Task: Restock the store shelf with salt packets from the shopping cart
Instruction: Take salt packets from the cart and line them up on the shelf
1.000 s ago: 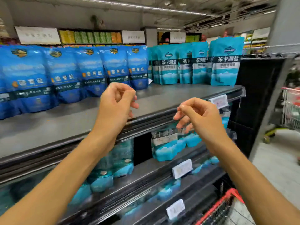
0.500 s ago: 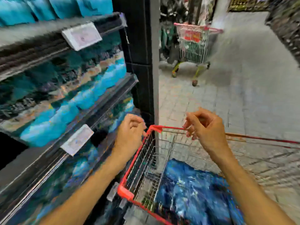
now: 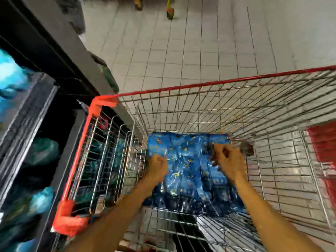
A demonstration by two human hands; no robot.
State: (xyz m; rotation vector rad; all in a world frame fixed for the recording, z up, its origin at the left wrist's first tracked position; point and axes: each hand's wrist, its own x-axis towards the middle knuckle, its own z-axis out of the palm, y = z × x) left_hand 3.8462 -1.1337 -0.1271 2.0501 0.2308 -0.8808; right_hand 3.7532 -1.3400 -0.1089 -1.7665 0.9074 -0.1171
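From above, I look down into a wire shopping cart with a red rim, parked just right of the store shelf, where blurred teal packets sit in the lower tiers. Both bare forearms reach from the near edge down into the basket. The left hand hovers at the left edge of a blue heap of salt packets lying on the cart floor, its fingers bent downward; motion blur keeps me from telling whether it grips anything. The right hand is at the heap's far right corner, fingers curled, and I cannot tell whether they pinch a packet. Pale floor tiles stretch away beyond the cart.
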